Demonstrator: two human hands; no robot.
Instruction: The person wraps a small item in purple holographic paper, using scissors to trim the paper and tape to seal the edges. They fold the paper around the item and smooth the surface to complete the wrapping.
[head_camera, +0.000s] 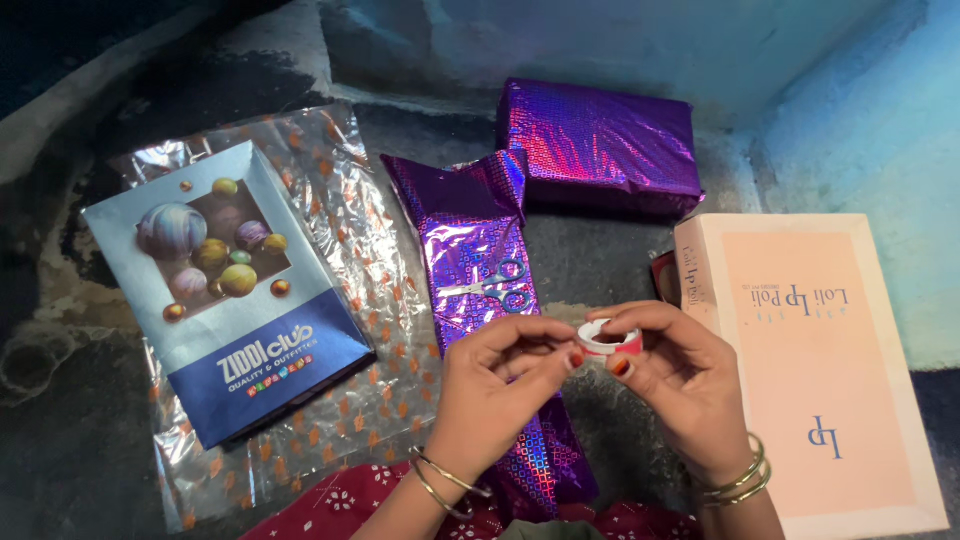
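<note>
My right hand (690, 385) holds a small roll of clear tape with a red and white core (610, 341) at its fingertips. My left hand (495, 385) pinches at the roll's left edge with thumb and forefinger. Both hands hover over a folded strip of shiny purple wrapping paper (470, 240) on the floor. A pair of small scissors with blue handles (497, 284) lies on that paper, just beyond my left hand.
A parcel wrapped in purple foil (600, 145) lies at the back. A blue box with coloured spheres printed on it (225, 290) rests on clear plastic film with orange dots (350, 215) at left. A long peach-coloured box (815, 370) lies at right.
</note>
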